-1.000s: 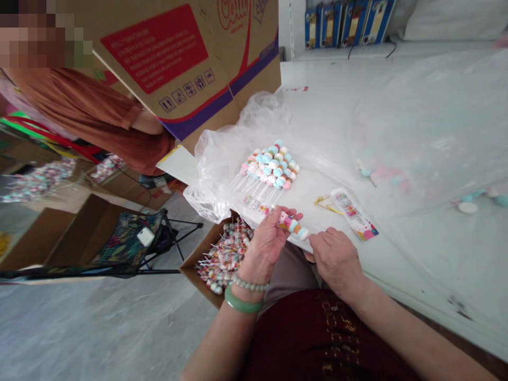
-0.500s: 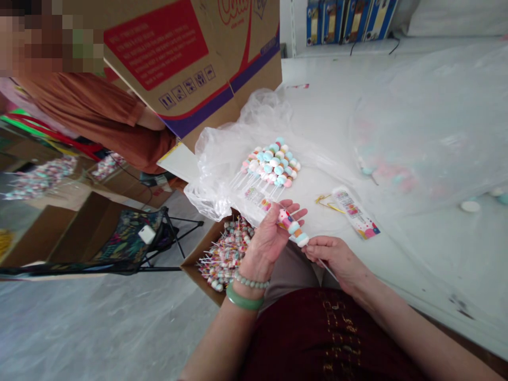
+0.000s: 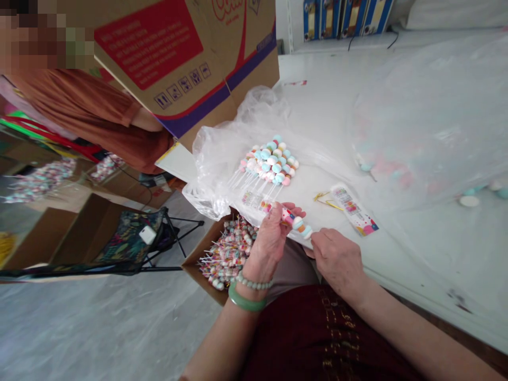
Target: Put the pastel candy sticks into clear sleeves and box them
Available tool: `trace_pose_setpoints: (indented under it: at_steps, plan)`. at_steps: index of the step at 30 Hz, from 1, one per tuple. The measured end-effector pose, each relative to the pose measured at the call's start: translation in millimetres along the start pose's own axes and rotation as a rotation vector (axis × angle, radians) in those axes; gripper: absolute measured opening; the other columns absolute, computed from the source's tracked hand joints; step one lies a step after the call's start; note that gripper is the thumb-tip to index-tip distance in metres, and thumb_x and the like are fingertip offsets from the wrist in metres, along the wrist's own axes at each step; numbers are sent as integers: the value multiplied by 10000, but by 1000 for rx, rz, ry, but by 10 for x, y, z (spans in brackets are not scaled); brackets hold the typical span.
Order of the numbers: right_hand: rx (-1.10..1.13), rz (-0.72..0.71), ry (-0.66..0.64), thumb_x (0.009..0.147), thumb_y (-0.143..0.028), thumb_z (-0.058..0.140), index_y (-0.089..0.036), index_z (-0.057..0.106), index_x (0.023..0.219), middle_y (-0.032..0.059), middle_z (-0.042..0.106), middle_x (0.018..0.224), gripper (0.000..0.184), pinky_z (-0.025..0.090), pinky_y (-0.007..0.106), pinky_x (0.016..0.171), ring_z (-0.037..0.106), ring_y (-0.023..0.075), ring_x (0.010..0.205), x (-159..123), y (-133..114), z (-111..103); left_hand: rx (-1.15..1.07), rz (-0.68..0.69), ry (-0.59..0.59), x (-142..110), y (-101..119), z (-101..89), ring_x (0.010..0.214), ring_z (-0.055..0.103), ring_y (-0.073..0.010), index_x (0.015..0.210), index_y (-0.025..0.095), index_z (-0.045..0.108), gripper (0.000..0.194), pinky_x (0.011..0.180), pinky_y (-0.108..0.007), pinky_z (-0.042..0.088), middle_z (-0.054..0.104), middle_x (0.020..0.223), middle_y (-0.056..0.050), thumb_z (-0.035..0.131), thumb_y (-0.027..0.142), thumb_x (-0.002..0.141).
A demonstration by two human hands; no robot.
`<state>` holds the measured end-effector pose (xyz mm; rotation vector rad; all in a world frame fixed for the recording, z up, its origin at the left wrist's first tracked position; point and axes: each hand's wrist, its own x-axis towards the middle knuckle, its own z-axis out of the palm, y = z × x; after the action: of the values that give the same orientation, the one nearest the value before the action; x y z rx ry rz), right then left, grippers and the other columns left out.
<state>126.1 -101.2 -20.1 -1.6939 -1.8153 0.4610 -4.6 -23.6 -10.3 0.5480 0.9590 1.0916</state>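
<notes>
A marshmallow skewer (image 3: 302, 227) in blue, white and orange lies partly inside a printed plastic wrapper (image 3: 287, 215). My left hand (image 3: 270, 233) is closed around the wrapper and skewer, thumb on top. At the skewer's lower end my right hand (image 3: 337, 259) is closed, its fingertips against the last marshmallow; the stick is hidden in it. Beyond my hands, a pile of marshmallow skewers (image 3: 273, 161) rests on clear plastic, sticks toward me. Flat printed wrappers (image 3: 355, 210) and gold ties (image 3: 327, 201) lie to the right on the white table (image 3: 416, 254).
Below the table's left edge stands a cardboard box (image 3: 194, 264) of wrapped skewers (image 3: 228, 248). A large carton (image 3: 222, 63) stands at the back left, with a person in a brown shirt (image 3: 87, 106) behind it. A big clear bag (image 3: 428, 116) covers the right side. A folding chair (image 3: 127, 233) carries a phone.
My right hand has turned over, back up, and closed around the stick end. My left fingers have curled in more around the wrapper. The skewer has shifted slightly right.
</notes>
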Motion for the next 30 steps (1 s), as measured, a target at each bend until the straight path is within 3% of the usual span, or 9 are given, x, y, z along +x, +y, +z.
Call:
trace_pose_setpoints:
  at_steps: [3, 6, 9, 12, 14, 20, 24, 27, 30]
  plan:
    - [261, 115, -71, 824, -195, 516, -190, 544, 645, 39, 554, 670, 182, 302, 289, 632, 460, 162, 673, 22, 5, -21, 26, -1, -43, -17, 11, -25, 806, 680, -225, 884, 102, 662, 386, 794, -350, 503, 698, 814, -103, 606, 477, 807]
    - [871, 344, -273, 799, -241, 542, -186, 531, 618, -3, 508, 609, 190, 313, 256, 591, 430, 126, 606, 76, 40, -32, -3, -73, -87, -14, 57, -52, 821, 686, -250, 882, 101, 665, 407, 813, -380, 507, 702, 807, -109, 597, 495, 808]
    - [1404, 543, -521, 738, -245, 626, -153, 579, 691, -24, 477, 579, 113, 236, 217, 482, 343, 76, 509, 122, 113, -39, -20, -147, -129, -15, 120, -54, 806, 692, -272, 842, 106, 662, 431, 811, -403, 511, 698, 762, -100, 593, 530, 796]
    - [1716, 649, -782, 715, -206, 667, -131, 580, 739, -60, 400, 541, 117, 149, 189, 421, 228, 42, 454, 131, 211, -16, 1, -141, -157, -34, 158, -49, 789, 694, -276, 820, 102, 661, 463, 793, -396, 514, 691, 739, -99, 594, 559, 781]
    - [1830, 666, -853, 718, -161, 664, -130, 560, 734, -68, 374, 540, 110, 154, 166, 409, 217, 37, 457, 119, 261, 14, 18, -128, -174, -49, 161, -54, 790, 692, -278, 830, 100, 663, 473, 782, -397, 516, 691, 745, -105, 602, 565, 772]
    - [1985, 745, -894, 735, -94, 629, -121, 544, 737, -79, 327, 541, 89, 180, 128, 399, 211, 31, 457, 83, 234, 81, -3, -171, -205, -45, 107, -78, 799, 689, -273, 824, 110, 656, 454, 789, -396, 519, 685, 753, -98, 586, 558, 787]
    - [1998, 792, -808, 743, -146, 641, -136, 535, 729, -83, 300, 542, 107, 199, 143, 410, 209, 42, 460, 76, 183, 98, -33, -204, -203, -24, 80, -74, 768, 690, -260, 811, 111, 649, 467, 796, -401, 521, 681, 748, -96, 544, 565, 812]
    - [1730, 764, -679, 728, -215, 666, -142, 574, 741, -71, 374, 530, 117, 179, 184, 423, 228, 52, 460, 73, 152, 81, -53, -226, -159, -15, 73, -75, 774, 692, -256, 845, 112, 650, 454, 792, -400, 524, 692, 781, -100, 531, 550, 828]
    - [1379, 649, -467, 678, -274, 708, -150, 598, 696, -45, 471, 560, 167, 197, 219, 465, 308, 67, 496, 65, 98, 31, -51, -227, -76, -13, 65, -73, 777, 694, -250, 870, 114, 651, 419, 781, -385, 522, 698, 796, -103, 527, 513, 846]
